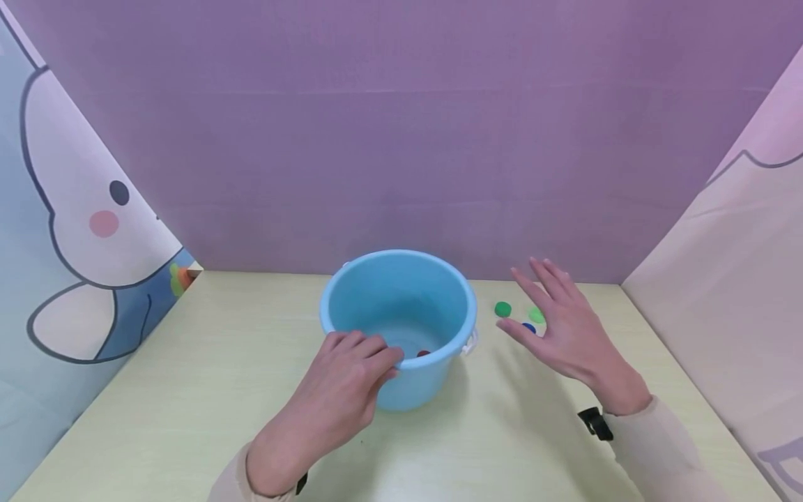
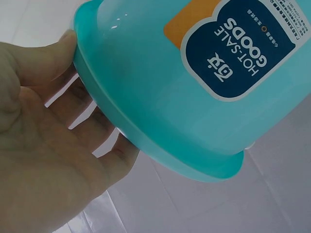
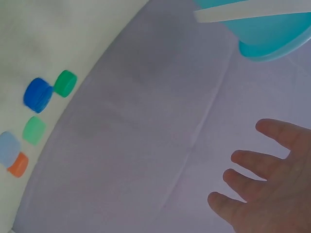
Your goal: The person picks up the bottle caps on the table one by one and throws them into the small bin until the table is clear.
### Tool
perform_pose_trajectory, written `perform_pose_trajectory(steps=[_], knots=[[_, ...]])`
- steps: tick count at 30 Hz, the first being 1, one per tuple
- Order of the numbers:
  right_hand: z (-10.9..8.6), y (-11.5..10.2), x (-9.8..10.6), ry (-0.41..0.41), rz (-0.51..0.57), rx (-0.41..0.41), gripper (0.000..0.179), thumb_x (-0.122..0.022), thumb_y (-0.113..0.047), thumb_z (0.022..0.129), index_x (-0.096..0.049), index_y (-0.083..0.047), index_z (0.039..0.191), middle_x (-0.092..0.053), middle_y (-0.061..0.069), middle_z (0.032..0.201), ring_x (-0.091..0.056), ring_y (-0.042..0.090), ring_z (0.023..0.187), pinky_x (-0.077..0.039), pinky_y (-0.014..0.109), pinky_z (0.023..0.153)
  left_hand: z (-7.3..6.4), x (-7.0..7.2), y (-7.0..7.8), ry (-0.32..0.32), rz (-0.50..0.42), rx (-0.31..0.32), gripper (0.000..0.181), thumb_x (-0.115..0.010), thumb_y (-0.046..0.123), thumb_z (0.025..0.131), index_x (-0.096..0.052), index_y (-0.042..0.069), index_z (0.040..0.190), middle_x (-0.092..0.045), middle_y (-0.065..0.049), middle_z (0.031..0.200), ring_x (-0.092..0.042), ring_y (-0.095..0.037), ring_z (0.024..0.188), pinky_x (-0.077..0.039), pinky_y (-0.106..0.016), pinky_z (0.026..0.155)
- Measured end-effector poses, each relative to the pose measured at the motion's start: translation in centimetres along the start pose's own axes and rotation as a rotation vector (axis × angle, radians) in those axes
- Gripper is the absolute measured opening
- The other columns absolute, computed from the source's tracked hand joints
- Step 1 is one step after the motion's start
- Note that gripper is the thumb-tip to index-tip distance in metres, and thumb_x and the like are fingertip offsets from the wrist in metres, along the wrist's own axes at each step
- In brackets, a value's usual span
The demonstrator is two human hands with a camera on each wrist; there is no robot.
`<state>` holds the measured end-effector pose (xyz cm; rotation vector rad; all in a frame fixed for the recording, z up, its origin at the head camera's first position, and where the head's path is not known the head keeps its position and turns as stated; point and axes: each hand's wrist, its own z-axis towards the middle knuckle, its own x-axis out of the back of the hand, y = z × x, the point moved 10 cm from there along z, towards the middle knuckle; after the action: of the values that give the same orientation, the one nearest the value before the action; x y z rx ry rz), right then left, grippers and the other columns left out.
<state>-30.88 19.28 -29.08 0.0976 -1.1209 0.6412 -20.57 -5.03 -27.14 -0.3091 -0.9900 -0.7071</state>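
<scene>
A light blue bucket (image 1: 401, 390) stands upright on the table. My left hand (image 1: 345, 376) grips its near rim, with the fingers over the edge; in the left wrist view the hand (image 2: 53, 131) holds the rim beside a dark label (image 2: 233, 53). Inside the bucket lies a small red item (image 1: 424, 353), mostly hidden by the rim. To the right, my right hand (image 1: 567, 335) hovers with fingers spread, holding nothing. Beneath and beyond it are a green bottle cap (image 1: 503, 309), a light green cap (image 1: 536, 315) and a blue cap (image 3: 38, 95), partly covered in the head view.
A pale blue cap (image 3: 8, 149) and an orange cap (image 3: 18, 165) lie by the others. The bucket's white handle (image 3: 252, 10) hangs at its side. A purple cloth wall (image 1: 414, 153) closes off the table's back, and printed cloths (image 1: 94, 230) flank both sides.
</scene>
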Motion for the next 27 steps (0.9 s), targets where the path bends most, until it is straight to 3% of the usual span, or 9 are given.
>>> perform_pose_trajectory(steps=[7,27], knots=[[-0.5,1.1,-0.6,-0.039,0.007,-0.027,0.079,-0.065,-0.052,0.094,-0.04,-0.011,0.156,-0.027,0.023,0.163,-0.018,0.044,0.151,-0.015,0.059,0.12,0.0,0.0,0.0,0.004,0.004,-0.004,0.02,-0.082,0.014,0.086,-0.07,0.016,0.102,-0.066,0.004,0.09,-0.058,-0.018,0.087,-0.047,-0.041,0.08],[-1.3,4.1,-2.2,-0.153,0.015,-0.131,0.087,-0.065,-0.056,0.093,-0.035,-0.005,0.157,-0.022,0.027,0.163,-0.016,0.046,0.152,-0.023,0.072,0.11,0.0,0.1,-0.1,0.006,0.009,-0.004,0.021,-0.083,0.014,0.085,-0.07,0.016,0.103,-0.066,0.004,0.09,-0.057,-0.018,0.086,-0.046,-0.04,0.08]])
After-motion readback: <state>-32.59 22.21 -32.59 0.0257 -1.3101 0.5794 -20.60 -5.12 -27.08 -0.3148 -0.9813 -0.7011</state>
